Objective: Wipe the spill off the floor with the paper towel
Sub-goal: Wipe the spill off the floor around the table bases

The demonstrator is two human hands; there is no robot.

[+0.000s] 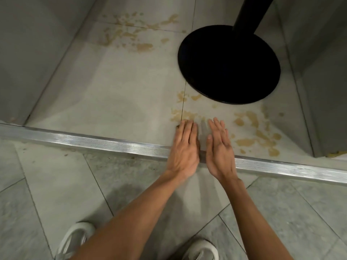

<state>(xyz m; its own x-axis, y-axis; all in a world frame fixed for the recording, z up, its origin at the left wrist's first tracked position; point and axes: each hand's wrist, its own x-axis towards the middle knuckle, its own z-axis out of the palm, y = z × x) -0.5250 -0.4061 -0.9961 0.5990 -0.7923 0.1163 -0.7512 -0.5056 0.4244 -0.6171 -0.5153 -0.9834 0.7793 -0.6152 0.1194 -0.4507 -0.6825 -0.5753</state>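
Note:
A tan-brown spill lies in patches on the pale tiled floor: one patch [257, 132] to the right of my hands, one [182, 114] just beyond my left fingertips, and a far patch [131, 32] at the back. My left hand [185, 149] and my right hand [219, 149] reach out side by side over the metal strip, fingers straight, both holding nothing. No paper towel is in view.
A black round table base [229, 64] with its pole [251, 14] stands right of centre beyond my hands. A ribbed metal threshold strip [93, 142] crosses the floor. Grey walls [28, 53] close in on the left, and a grey panel [323, 81] on the right. My white shoes [75, 239] are at the bottom.

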